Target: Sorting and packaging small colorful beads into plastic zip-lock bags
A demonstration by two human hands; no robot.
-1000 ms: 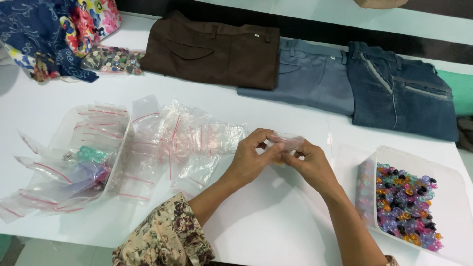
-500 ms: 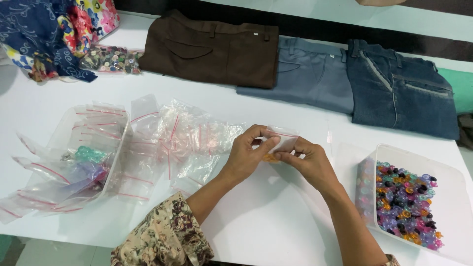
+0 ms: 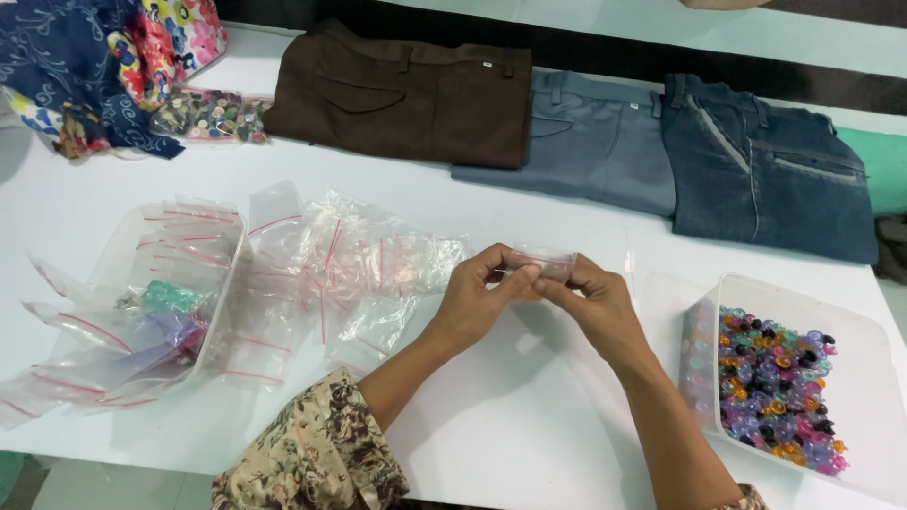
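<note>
Over the middle of the white table (image 3: 529,416), my left hand (image 3: 477,302) and my right hand (image 3: 595,307) both pinch one small clear zip bag (image 3: 546,263) with a red seal line. Fingertips of both hands meet at the bag's top edge. Something small and yellowish seems to sit inside it, mostly hidden by my fingers. To the left lies a loose heap of empty clear zip bags (image 3: 350,264). At the right stands a clear plastic tub (image 3: 864,326) holding several small colourful beads (image 3: 775,387).
A second clear tub (image 3: 217,236) at the left holds filled and empty bags. Folded brown trousers (image 3: 406,94), grey trousers (image 3: 590,142) and blue jeans (image 3: 765,170) lie along the far edge. Patterned cloth (image 3: 94,66) and a bag of buttons (image 3: 208,113) sit far left.
My hands lifted the small bag slightly and shifted their grip along its top edge. Nothing else on the table moved.
</note>
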